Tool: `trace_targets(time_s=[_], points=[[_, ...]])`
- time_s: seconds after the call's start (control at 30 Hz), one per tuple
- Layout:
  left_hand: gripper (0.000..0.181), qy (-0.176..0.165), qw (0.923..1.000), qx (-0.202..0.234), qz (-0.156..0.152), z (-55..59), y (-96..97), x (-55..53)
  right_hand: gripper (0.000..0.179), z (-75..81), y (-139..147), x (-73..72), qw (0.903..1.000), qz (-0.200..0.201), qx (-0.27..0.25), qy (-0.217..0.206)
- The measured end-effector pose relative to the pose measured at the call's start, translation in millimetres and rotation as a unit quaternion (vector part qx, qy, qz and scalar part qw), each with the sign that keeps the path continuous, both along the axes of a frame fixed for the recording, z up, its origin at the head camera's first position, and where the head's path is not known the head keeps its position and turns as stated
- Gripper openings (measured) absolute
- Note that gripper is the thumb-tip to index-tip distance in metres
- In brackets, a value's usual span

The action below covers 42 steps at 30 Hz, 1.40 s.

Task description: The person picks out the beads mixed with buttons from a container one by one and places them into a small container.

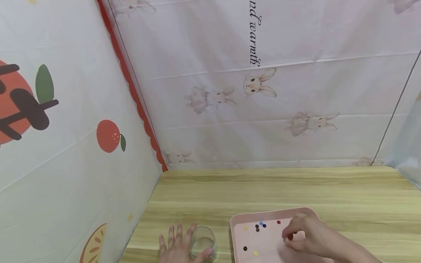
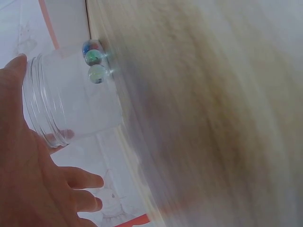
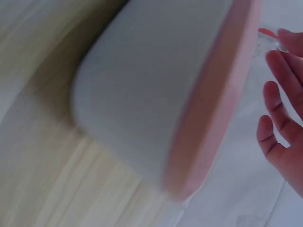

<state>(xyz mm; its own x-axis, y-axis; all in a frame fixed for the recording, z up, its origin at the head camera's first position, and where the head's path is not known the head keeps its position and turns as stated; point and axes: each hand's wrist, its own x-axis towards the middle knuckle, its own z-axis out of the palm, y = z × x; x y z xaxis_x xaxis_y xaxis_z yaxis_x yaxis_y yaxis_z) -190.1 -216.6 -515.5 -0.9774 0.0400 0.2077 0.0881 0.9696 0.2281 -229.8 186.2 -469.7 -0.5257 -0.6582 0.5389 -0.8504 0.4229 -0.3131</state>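
Observation:
With thumb and index finger spread around its neck, my left hand (image 1: 176,252) holds a clear jar (image 1: 203,240) upright on the table, left of the tray; the other fingers are spread straight. Inside the jar at its bottom lie 3 marbles, one of them green (image 2: 93,57) and one pale (image 2: 97,74), as the left wrist view shows. Over the pink tray (image 1: 271,243), my right hand (image 1: 315,236) pinches a small, shiny, clear marble (image 1: 285,240) between thumb and fingertip. In the right wrist view this hand (image 3: 289,104) appears above the tray's rim.
Several small button-like discs lie scattered in the tray, among them a red one (image 1: 278,222), a yellow one (image 1: 255,253) and a black one (image 1: 245,248). The wooden table (image 1: 268,187) ends at a printed curtain (image 1: 231,138) behind and another cloth (image 1: 104,181) on the left.

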Motion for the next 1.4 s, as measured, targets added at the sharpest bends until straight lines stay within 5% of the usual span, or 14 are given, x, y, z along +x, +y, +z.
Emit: trace_targets(time_s=[0.1,0.3,0.4,0.5,0.67,1.0,1.4], points=[[0.089,0.001,1.0000,0.001,0.001,0.6,0.2,0.1,0.033,9.9,-12,-0.4,0.9993,-0.009,-0.034,0.011],[0.089,-0.002,1.0000,0.004,0.001,2.1,-0.2,0.8,0.010,36.0,-37,9.2,0.9861,-0.110,-0.034,-0.119],[0.090,-0.005,1.0000,0.005,0.000,2.2,0.3,0.9,0.007,43.4,-51,8.3,0.9788,-0.081,-0.068,-0.175],[0.089,-0.009,0.9999,0.009,-0.001,1.8,0.5,1.5,0.011,46.4,-65,2.9,0.9700,0.000,-0.122,-0.211],[0.088,-0.011,0.9999,0.011,-0.001,1.6,0.9,2.1,0.015,48.5,-88,-4.0,0.9635,0.049,-0.152,-0.215],[0.090,-0.030,0.9993,0.021,0.007,4.6,0.5,2.0,0.015,49.4,-129,-17.2,0.9621,0.083,-0.166,-0.200],[0.091,-0.034,0.9993,0.014,0.009,7.0,0.6,0.1,0.011,56.5,-167,-22.9,0.9556,0.075,-0.153,-0.240]])
